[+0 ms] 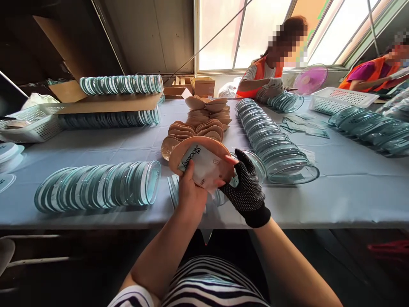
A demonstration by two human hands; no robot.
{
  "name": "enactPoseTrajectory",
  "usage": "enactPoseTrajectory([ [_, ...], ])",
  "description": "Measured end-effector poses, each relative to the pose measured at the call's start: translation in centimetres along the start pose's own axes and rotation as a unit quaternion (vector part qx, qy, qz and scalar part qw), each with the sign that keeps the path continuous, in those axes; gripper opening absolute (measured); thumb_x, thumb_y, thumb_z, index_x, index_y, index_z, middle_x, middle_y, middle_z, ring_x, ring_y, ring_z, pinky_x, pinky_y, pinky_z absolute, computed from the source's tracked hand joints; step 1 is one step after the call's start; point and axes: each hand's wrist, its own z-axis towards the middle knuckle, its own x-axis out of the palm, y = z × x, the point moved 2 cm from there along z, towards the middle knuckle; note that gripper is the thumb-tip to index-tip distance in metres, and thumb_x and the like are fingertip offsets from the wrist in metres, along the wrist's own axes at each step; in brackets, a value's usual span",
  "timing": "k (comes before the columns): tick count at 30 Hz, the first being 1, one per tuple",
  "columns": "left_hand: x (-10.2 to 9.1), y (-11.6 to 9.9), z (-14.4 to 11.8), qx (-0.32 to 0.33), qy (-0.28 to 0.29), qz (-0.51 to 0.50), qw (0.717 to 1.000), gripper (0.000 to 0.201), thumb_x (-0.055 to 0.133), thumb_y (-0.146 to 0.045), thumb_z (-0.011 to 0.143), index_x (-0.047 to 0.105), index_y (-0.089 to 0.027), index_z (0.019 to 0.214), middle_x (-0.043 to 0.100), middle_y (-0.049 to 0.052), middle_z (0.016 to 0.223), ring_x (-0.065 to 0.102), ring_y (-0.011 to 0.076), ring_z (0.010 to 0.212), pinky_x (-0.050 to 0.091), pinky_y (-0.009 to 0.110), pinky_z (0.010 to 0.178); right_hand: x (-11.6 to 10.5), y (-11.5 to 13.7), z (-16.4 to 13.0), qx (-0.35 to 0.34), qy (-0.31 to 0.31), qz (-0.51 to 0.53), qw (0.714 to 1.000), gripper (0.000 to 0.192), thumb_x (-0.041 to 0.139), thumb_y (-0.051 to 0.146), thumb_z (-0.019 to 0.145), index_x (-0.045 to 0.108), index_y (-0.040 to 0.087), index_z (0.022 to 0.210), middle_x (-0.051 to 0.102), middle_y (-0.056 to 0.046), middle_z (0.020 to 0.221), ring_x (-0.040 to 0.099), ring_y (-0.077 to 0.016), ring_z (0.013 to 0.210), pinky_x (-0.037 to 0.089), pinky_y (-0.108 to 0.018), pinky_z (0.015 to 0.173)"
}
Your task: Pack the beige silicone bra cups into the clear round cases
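Observation:
My bare left hand (191, 187) grips a tan, rounded, shallow-cup-shaped pad (175, 158) from below, its thumb pressed on a translucent printed packet (206, 168) lying against the pad. My right hand (246, 189) wears a black dotted glove with bare fingertips. Its thumb and fingertip close on the right edge of the packet and pad. Just beyond are stacks of similar tan pads (207, 128), set in pairs. Under my hands sit clear oval plastic shells (174, 189), partly hidden.
Rows of clear shells stand left (99, 185) and right (271, 140) on the grey-covered table (345, 196). A cardboard sheet (115, 103) bears more shells. White baskets (343, 100) and flat packets (306, 125) lie farther off. Two people in orange vests (260, 76) work opposite.

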Motion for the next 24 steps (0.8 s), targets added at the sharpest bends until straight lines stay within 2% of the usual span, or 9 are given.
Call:
enactPoseTrajectory([
  [3,-0.1,0.1,0.0,0.025,0.005,-0.011,1.000,0.041,0.069,-0.032,0.088,0.062,-0.020,0.127,0.063,0.012,0.134,0.066,0.0298,0.113,0.060,0.040,0.085,0.4,-0.3,0.4,-0.003,0.058,0.010,0.998,0.041,0.071,0.041,0.079,0.060,0.021,0.113,0.060,-0.014,0.132,0.057,-0.0325,0.123,0.048,-0.054,0.104],
  [5,-0.1,0.3,-0.1,0.030,0.007,-0.018,0.999,0.044,0.069,-0.032,0.088,0.061,-0.019,0.129,0.064,0.013,0.133,0.065,0.0289,0.114,0.059,0.040,0.088,0.5,-0.6,1.0,0.004,0.070,0.013,0.997,0.041,0.071,0.042,0.080,0.061,0.020,0.112,0.063,-0.014,0.129,0.060,-0.0316,0.119,0.051,-0.052,0.102],
  [8,-0.1,0.5,-0.3,0.028,0.002,-0.018,0.999,0.044,0.066,-0.032,0.090,0.060,-0.019,0.131,0.066,0.013,0.130,0.065,0.0281,0.117,0.058,0.039,0.091,0.5,-0.9,2.1,-0.007,0.063,-0.007,0.998,0.063,0.070,0.052,0.080,0.055,0.015,0.128,0.057,-0.019,0.140,0.057,-0.0333,0.127,0.050,-0.052,0.105],
  [10,-0.2,0.6,-0.4,0.016,0.005,-0.014,1.000,0.043,0.064,-0.036,0.092,0.061,-0.019,0.131,0.066,0.013,0.130,0.065,0.0291,0.117,0.058,0.042,0.092,0.4,-1.2,2.8,-0.005,0.072,-0.017,0.997,0.069,0.070,0.057,0.079,0.054,0.014,0.130,0.057,-0.020,0.139,0.057,-0.0339,0.128,0.050,-0.053,0.106],
  [14,-0.3,0.6,-0.4,0.016,0.019,-0.030,0.999,0.045,0.062,-0.040,0.093,0.059,-0.019,0.133,0.062,0.013,0.137,0.062,0.0297,0.121,0.056,0.044,0.096,-0.5,-1.4,4.1,0.007,0.093,-0.007,0.996,0.053,0.072,0.058,0.078,0.063,0.016,0.110,0.062,-0.019,0.131,0.061,-0.0337,0.123,0.052,-0.052,0.101],
  [18,-0.4,0.4,-0.5,0.040,0.005,-0.028,0.999,0.040,0.061,-0.040,0.095,0.061,-0.020,0.130,0.063,0.010,0.136,0.061,0.0267,0.124,0.056,0.040,0.098,-1.6,-0.9,4.8,-0.017,0.095,0.002,0.995,0.041,0.074,0.051,0.079,0.064,0.019,0.103,0.056,-0.017,0.141,0.056,-0.0330,0.129,0.049,-0.053,0.106],
  [20,-0.3,0.5,-0.7,0.024,0.014,-0.025,0.999,0.042,0.061,-0.042,0.094,0.062,-0.020,0.130,0.063,0.011,0.136,0.061,0.0278,0.124,0.056,0.041,0.098,-1.3,-0.7,5.2,-0.033,0.132,-0.002,0.991,0.034,0.076,0.045,0.077,0.066,0.020,0.098,0.058,-0.015,0.138,0.059,-0.0332,0.124,0.051,-0.055,0.102],
  [23,-0.2,0.7,-0.9,0.020,0.022,-0.022,0.999,0.043,0.066,-0.040,0.090,0.062,-0.022,0.129,0.064,0.011,0.135,0.061,0.0288,0.125,0.057,0.040,0.097,-0.1,-0.4,6.6,-0.059,0.203,0.034,0.977,0.012,0.071,0.026,0.078,0.067,0.020,0.088,0.067,-0.012,0.120,0.065,-0.0292,0.112,0.056,-0.051,0.096],
  [24,-0.1,0.8,-1.0,0.032,0.025,-0.016,0.999,0.042,0.068,-0.036,0.089,0.063,-0.022,0.129,0.065,0.010,0.134,0.061,0.0280,0.125,0.057,0.039,0.097,0.2,-0.4,7.2,-0.056,0.199,0.054,0.977,0.010,0.069,0.020,0.076,0.067,0.021,0.086,0.069,-0.010,0.116,0.065,-0.0279,0.111,0.056,-0.050,0.096],
])
